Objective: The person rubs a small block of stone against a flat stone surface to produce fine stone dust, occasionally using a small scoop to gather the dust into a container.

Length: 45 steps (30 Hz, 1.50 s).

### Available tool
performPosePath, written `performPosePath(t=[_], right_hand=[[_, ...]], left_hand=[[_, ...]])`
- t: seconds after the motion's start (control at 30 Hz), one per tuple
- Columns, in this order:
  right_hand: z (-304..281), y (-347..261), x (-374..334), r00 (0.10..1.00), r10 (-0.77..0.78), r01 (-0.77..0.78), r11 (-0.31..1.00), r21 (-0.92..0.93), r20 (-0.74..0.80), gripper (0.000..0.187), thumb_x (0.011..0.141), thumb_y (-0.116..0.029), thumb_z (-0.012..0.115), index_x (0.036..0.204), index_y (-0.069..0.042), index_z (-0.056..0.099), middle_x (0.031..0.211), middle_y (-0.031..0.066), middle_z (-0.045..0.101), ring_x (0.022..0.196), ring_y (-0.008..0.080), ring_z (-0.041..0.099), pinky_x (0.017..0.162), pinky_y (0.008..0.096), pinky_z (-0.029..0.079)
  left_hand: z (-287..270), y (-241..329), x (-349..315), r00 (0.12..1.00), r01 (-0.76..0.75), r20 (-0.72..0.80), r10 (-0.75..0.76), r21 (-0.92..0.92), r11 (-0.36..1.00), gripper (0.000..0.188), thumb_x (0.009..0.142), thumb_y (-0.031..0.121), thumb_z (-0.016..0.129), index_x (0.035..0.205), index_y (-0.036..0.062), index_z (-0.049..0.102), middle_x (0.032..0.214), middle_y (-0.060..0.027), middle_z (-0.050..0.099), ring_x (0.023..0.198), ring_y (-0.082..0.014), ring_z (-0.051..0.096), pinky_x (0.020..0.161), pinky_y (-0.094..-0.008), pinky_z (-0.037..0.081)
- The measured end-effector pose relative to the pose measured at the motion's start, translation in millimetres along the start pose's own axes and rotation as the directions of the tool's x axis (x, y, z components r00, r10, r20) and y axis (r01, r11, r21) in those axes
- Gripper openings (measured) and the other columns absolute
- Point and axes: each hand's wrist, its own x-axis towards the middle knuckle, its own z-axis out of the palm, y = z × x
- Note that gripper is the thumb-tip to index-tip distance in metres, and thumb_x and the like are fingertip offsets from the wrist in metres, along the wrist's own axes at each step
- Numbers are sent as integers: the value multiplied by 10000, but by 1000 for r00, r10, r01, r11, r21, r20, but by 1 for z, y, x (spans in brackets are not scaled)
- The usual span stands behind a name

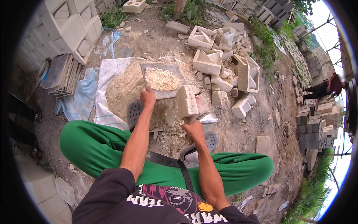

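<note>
My left hand [148, 98] grips the near edge of a flat grey tray [175, 67], which carries a heap of pale crushed rubble and powder [163, 79]. In my right hand [194, 131] is the handle of a mallet [187, 102] with a thick, dust-covered block head, held upright close to the tray's right side. Beneath and left of the tray, a white woven sheet [105, 84] lies on the ground under a spread of sandy powder [123, 87]. Small broken chunks [169, 116] lie between my feet.
Broken pale concrete blocks [207, 61] are piled ahead to the right. Stacked blocks [74, 28] stand at the far left, near leaning boards [63, 74] and blue plastic [82, 91]. Another person [332, 85] is at the right; someone's dark-clad legs [23, 112] show at the left.
</note>
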Motion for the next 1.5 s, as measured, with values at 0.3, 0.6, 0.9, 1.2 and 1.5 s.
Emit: performPosePath(t=[0.3, 0.6, 0.9, 1.2, 1.5], right_hand=[[21, 16, 15, 993, 11, -3, 998, 66, -119, 495, 691, -316, 723, 1011, 60, 697, 897, 237, 727, 833, 346, 725, 767, 427, 556], [17, 0, 19, 997, 13, -9, 999, 54, -74, 455, 700, -308, 712, 950, 72, 696, 718, 201, 706, 631, 299, 708, 658, 404, 556], [38, 9, 28, 988, -7, 28, 991, 135, -156, 412, 710, -285, 731, 947, 48, 680, 748, 165, 704, 650, 276, 688, 642, 395, 541], [46, 0, 43, 971, -68, 104, 984, 147, -230, 450, 696, -322, 739, 944, 48, 675, 851, 222, 722, 802, 362, 710, 768, 429, 543], [37, -18, 32, 969, -82, 152, 940, 304, -231, 424, 695, -313, 744, 885, 57, 664, 725, 180, 704, 666, 284, 708, 667, 395, 548]], left_hand=[[-4, 4, 12, 997, 59, 56, -56, -55, 997, 640, 980, 490, 480, 993, -122, 666, 1001, -343, 669, 981, -461, 657, 831, -515, 477], [-11, 15, 3, 1000, -5, 16, 6, -64, 998, 596, 1005, 458, 425, 995, -76, 689, 971, -295, 694, 977, -466, 655, 844, -525, 489], [-10, 19, 2, 988, 142, 86, -130, -162, 976, 550, 1010, 409, 444, 987, -88, 677, 979, -293, 692, 960, -430, 668, 866, -501, 486], [-28, 28, 1, 942, 334, 223, -251, -557, 760, 467, 1001, 231, 453, 1385, -32, 419, 1221, -224, 599, 867, -340, 698, 524, -435, 624], [-43, 54, 16, 932, 333, 284, -225, -421, 844, 378, 1010, 195, 445, 1297, -52, 458, 1160, -211, 598, 912, -312, 690, 611, -426, 646]])
